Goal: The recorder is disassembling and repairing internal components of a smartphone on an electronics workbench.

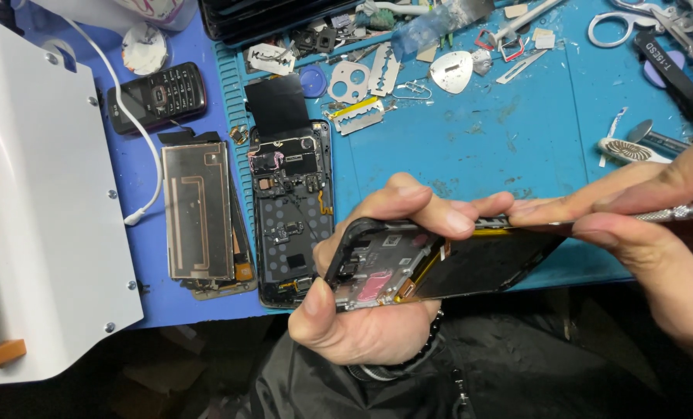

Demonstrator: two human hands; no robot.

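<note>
My left hand (369, 310) grips an opened black smartphone (439, 264) at its camera end, tilted above the table's front edge, its circuit board and a pink part showing. My right hand (656, 233) comes in from the right and pinches a thin metal tool (672, 212) whose tip lies along the phone's upper edge, beside my left fingertips. A second disassembled phone frame (292, 213) lies flat on the blue mat (470, 140), with a copper-coloured back panel (199, 209) to its left.
A white machine housing (36, 194) fills the left side, with a white cable (133, 124) running past a black keypad phone (158, 97). Razor blades, metal picks, scissors (622, 27), tweezers and a small brush (633, 149) are scattered over the mat's far part.
</note>
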